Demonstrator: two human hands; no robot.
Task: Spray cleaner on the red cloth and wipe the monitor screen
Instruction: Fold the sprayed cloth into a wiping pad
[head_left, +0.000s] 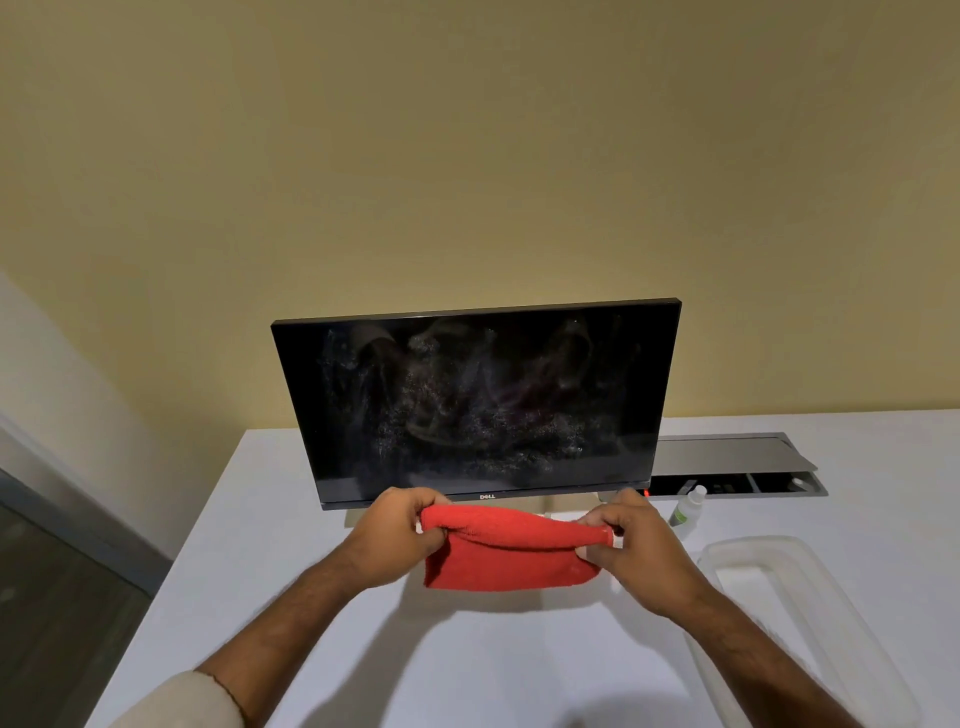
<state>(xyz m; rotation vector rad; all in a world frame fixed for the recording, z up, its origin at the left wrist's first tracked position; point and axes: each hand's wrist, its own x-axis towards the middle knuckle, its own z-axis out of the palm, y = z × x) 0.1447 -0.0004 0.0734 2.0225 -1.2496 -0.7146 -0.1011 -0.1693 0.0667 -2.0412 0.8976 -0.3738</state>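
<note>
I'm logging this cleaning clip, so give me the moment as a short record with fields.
left hand: grips left end of the red cloth
right hand: grips cloth's right end
cloth: folded, held over the white table
monitor: off, screen dusty and smeared
spray bottle: upright, right of hands, untouched
clear tray: on table, right side

The cloth (511, 553) is red, the monitor screen (478, 400) black with grey speckled smudges, the table (467, 665) white.
</note>
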